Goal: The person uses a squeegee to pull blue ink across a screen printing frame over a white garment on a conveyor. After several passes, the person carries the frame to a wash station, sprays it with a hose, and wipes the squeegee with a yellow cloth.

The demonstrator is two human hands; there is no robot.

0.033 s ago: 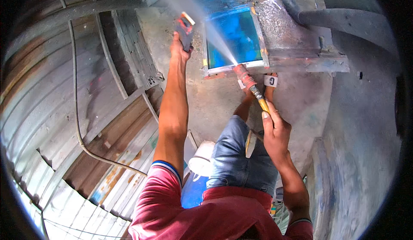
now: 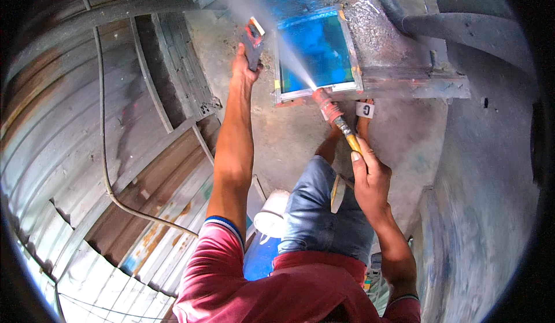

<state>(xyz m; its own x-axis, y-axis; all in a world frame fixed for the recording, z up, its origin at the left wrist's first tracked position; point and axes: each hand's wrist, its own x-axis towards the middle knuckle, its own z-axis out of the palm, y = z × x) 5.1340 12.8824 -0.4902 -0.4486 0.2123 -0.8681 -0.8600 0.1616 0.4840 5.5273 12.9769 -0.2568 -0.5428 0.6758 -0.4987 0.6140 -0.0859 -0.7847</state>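
Observation:
My left hand [image 2: 244,67], stretched out ahead, is closed round a squeegee [image 2: 252,50] with a dark grey body, red smears and a pale edge. In my right hand [image 2: 371,175] is a hose spray nozzle [image 2: 328,109], red near its tip and yellow by my fingers. A white fan of water spray [image 2: 293,60] leaves it toward the upper left, passing close to the squeegee; whether it strikes the squeegee I cannot tell. Beneath the spray lies a framed blue printing screen [image 2: 318,51] with tape at its corners.
A wet, stained ledge [image 2: 399,87] runs to the right of the screen, below a thick dark pipe [image 2: 457,25]. Corrugated metal sheets [image 2: 63,126] and a thin hose [image 2: 102,144] are on the left. A white bucket [image 2: 272,214] and a blue container [image 2: 261,258] stand by my leg.
My left hand and the squeegee have shifted very slightly to the right. The spray continues, and my right hand keeps nearly the same place.

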